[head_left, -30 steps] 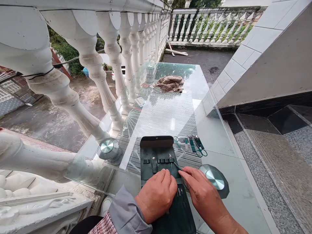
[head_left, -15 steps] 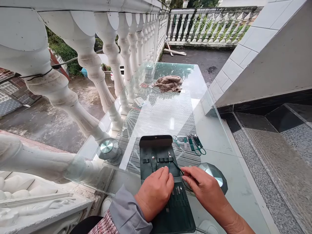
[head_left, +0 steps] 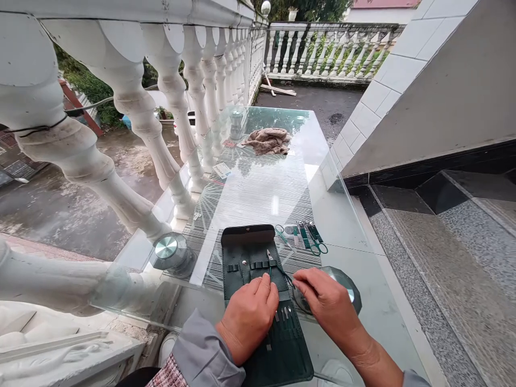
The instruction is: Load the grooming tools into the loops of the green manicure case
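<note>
An unfolded dark green manicure case (head_left: 296,352) lies on the glass table. A pair of cuticle nippers (head_left: 270,256) sits at its upper right loop, silver jaws pointing away from me and green handles spread. My left hand (head_left: 249,316) rests over the middle of the case, fingers closed on the near handle; its fingertips are partly hidden. My right hand (head_left: 328,301) pinches the end of the other handle, just off the case's right edge. Several slim metal tools (head_left: 285,313) stand in the lower pocket, tips showing. Beyond the case lie nail clippers (head_left: 314,232) and green-handled scissors (head_left: 321,248).
The glass tabletop (head_left: 350,226) rests on faceted supports, one support (head_left: 171,252) at left. A crumpled brown cloth (head_left: 268,141) lies at the far end, with a small card (head_left: 221,171) nearer. White balusters (head_left: 133,113) line the left; stone steps (head_left: 427,236) lie right.
The view has shifted, so everything sits slightly further left in the picture. Both hands keep their hold on the nippers' handles, with little visible movement against the case.
</note>
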A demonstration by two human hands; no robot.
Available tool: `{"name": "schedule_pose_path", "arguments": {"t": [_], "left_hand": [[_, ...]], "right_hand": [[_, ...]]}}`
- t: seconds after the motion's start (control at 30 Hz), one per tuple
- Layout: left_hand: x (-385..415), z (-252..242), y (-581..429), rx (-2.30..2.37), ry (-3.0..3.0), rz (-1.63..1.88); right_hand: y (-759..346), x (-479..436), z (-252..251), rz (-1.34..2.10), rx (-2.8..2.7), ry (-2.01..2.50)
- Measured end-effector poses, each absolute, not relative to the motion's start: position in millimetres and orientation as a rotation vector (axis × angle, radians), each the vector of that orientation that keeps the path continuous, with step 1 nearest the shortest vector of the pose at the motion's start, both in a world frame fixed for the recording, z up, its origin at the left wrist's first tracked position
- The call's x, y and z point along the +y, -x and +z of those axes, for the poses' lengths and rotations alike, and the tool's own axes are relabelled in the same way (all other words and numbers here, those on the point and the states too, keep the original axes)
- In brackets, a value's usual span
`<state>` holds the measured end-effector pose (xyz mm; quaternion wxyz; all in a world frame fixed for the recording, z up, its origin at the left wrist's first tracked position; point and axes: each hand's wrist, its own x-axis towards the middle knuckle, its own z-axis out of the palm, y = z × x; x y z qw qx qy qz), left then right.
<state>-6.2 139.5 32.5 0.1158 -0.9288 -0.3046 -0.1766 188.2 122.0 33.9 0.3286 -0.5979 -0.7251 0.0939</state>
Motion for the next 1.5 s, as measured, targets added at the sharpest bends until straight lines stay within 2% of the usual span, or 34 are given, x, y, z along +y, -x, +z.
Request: {"name": "schedule_pose_path", "arguments": {"t": [0.27, 0.5, 0.83, 1.1, 1.17, 1.33, 1.5], "left_hand": [[139.0, 31.7, 6.7, -0.873, 2.684, -0.606], [137.3, 32.3, 8.7, -0.891, 2.738, -0.556], [137.0, 31.0, 7.5, -0.878, 2.743, -0.509], [134.4, 26.7, 8.9, -0.857, 2.743, -0.448], [134.3, 26.4, 8.6, -0.849, 2.743, -0.453], [134.7, 28.2, 8.1, -0.851, 2.747, -0.444], [134.8, 29.8, 7.4, -0.854, 2.745, -0.439]], "right_hand": [[-251.3, 163.6, 28.5, 0.145, -1.484, 1.987], [-255.5, 197.5, 7.3, -0.112, -1.617, 1.91], [-251.5, 198.3, 15.3, -0.085, -1.589, 2.041], [-255.5, 196.8, 16.3, 0.131, -1.393, 2.134], [-253.0, 196.0, 17.4, 0.254, -1.26, 2.036], [-233.3, 192.3, 25.9, 0.818, -0.859, 1.536], [-213.3, 183.7, 41.0, 1.169, -0.775, 1.265]]}}
